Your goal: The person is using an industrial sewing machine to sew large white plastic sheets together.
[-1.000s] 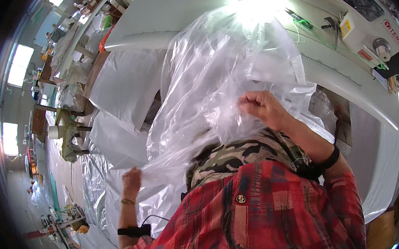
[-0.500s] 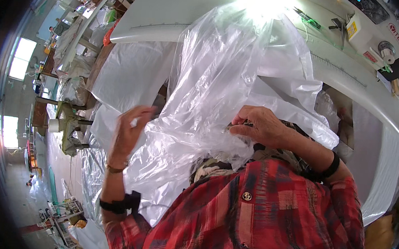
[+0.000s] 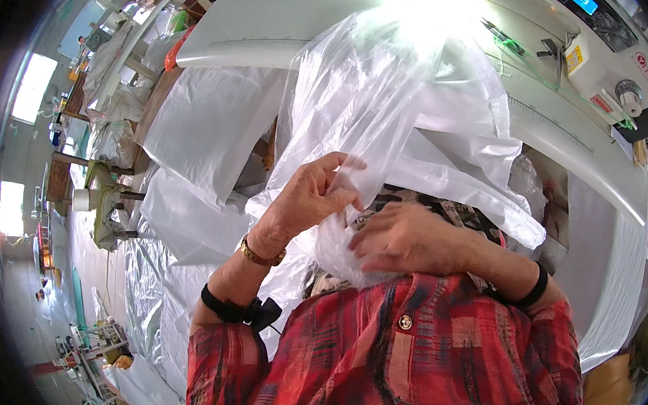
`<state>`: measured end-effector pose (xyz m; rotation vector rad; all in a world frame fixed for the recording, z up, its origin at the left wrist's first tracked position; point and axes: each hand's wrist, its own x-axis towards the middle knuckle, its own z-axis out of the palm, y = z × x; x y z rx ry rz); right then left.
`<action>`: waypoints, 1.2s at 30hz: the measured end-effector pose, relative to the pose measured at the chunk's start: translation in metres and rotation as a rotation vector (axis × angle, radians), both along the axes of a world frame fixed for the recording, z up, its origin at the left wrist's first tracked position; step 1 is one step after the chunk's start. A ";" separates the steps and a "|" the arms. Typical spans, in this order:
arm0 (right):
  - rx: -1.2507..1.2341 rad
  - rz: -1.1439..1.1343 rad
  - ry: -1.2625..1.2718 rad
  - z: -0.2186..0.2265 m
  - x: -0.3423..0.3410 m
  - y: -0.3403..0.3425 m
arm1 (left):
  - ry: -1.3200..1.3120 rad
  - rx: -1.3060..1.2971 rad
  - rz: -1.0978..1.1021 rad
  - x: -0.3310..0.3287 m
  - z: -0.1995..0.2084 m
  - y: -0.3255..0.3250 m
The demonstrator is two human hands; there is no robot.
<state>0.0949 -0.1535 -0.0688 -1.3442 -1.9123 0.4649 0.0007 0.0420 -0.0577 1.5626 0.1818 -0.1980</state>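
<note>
Here a large clear plastic bag [image 3: 392, 109] billows up in front of the person's chest, its lower part gathered between both hands and its top rising toward the bright glare above. The left hand [image 3: 313, 198] has its fingers [image 3: 341, 175] curled together, pinching a fold of the film between thumb and fingertips. The right hand [image 3: 405, 239] lies just beside it, fingers loosely spread and pressed flat against the bunched plastic over a camouflage-patterned cloth [image 3: 445, 208] that shows beneath. The left wrist bears a gold bracelet [image 3: 261, 256] and, lower on the forearm, a black strap [image 3: 228, 309]; the right wrist has a black band [image 3: 536, 286]. Beyond the bag stretches a long white surface [image 3: 293, 17], with a white sewing machine [image 3: 616, 69] at the upper right. More plastic sheets [image 3: 200, 132] lie draped to the left.
</note>
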 end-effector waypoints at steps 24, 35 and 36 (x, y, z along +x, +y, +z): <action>-0.317 -0.594 1.036 -0.034 0.002 0.015 | -0.278 0.857 0.351 0.001 0.018 -0.008; 0.281 -1.205 1.143 -0.064 0.057 -0.033 | 0.004 -0.282 0.359 -0.005 0.014 -0.021; 0.318 -1.293 1.180 -0.069 0.063 -0.043 | 0.043 -0.319 0.364 -0.008 0.015 -0.026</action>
